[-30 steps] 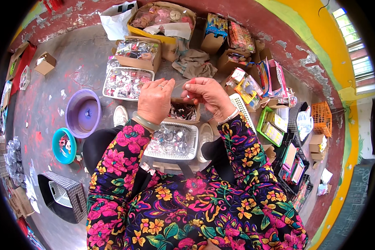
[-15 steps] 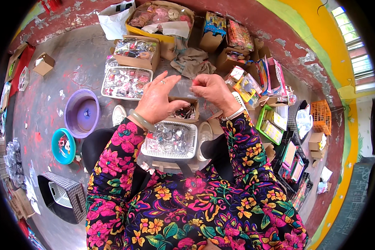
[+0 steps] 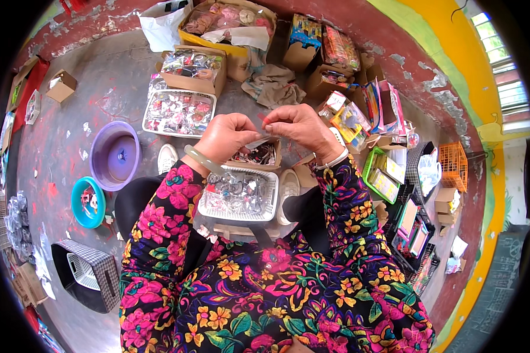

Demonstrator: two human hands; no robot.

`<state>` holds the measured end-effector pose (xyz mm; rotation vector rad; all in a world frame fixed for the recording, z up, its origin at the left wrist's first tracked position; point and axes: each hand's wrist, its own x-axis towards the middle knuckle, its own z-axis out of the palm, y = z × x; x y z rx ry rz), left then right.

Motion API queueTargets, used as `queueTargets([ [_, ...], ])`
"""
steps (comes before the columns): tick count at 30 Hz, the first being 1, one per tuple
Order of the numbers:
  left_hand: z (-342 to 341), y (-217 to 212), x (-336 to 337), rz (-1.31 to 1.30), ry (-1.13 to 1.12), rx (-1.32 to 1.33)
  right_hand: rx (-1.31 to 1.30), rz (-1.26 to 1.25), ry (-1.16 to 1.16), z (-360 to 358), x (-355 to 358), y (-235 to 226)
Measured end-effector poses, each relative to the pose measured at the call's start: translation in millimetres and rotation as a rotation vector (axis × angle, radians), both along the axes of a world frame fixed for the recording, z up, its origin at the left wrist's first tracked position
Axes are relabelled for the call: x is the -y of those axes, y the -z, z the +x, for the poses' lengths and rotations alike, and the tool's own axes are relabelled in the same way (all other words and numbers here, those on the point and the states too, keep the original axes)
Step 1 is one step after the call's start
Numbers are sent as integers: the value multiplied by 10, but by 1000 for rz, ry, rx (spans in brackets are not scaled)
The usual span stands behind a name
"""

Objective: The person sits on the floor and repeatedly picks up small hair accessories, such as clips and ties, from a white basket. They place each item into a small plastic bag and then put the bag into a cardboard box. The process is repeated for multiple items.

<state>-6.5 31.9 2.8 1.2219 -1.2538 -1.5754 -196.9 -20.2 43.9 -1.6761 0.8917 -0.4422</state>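
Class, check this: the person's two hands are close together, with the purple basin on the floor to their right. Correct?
Wrong side: the head view shows the purple basin on the floor to the person's left; the left hand and right hand are indeed close together.

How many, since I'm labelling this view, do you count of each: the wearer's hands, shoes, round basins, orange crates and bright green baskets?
Hands: 2 (left hand, right hand)
Shoes: 2 (left shoe, right shoe)
Round basins: 2 (purple basin, teal basin)
Orange crate: 1
Bright green basket: 1
Total: 8
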Motion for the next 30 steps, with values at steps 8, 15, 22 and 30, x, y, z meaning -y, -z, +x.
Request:
queueTargets([
  [8, -19, 42, -14, 24, 15, -77, -103, -156, 49, 100, -51, 86],
  [15, -27, 77, -13, 13, 6, -24, -99, -156, 60, 110, -54, 110],
  [22, -39, 156, 15, 59, -57, -13, 6, -33, 47, 146, -58, 111],
  [30, -6, 39, -6, 51, -105, -109, 75, 71, 113, 135, -60, 29],
])
